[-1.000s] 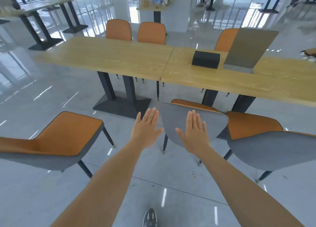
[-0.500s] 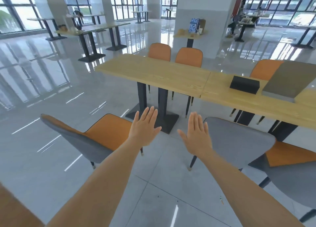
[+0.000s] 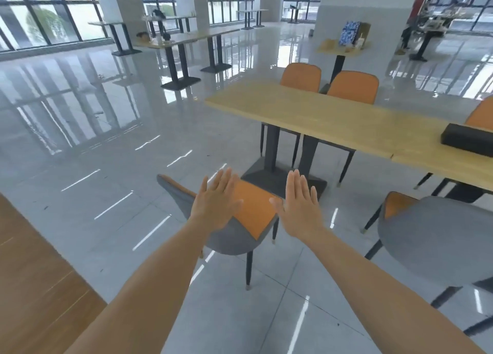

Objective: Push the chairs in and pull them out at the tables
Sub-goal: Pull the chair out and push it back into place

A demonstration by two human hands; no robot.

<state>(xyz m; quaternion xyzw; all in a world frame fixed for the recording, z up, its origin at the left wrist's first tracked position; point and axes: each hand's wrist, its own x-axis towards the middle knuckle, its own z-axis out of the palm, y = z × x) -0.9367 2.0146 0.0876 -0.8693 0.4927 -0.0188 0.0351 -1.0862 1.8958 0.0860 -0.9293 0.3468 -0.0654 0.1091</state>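
Observation:
An orange-seated chair with a grey shell (image 3: 253, 215) stands on the floor, pulled out well away from the long wooden table (image 3: 333, 121). My left hand (image 3: 216, 207) is held flat with straight fingers above that chair's backrest side, and I cannot tell if it touches. My right hand (image 3: 300, 207) hovers flat at the chair's right, holding nothing. A second grey-backed chair (image 3: 437, 236) stands at the right, closer to the table. Two orange chairs (image 3: 301, 77) (image 3: 352, 86) sit tucked in at the table's far side.
A black box (image 3: 466, 138) lies on the table at the right. The table's black pedestal base (image 3: 269, 174) is just beyond the near chair. A wooden surface (image 3: 32, 273) fills the lower left. More tables (image 3: 184, 38) and a white pillar (image 3: 365, 20) stand further back on the glossy tiled floor.
The view has swung left and up. My outstretched flat hands now sit over the left, pulled-out chair instead of the grey-backed chair, which has shifted to the right.

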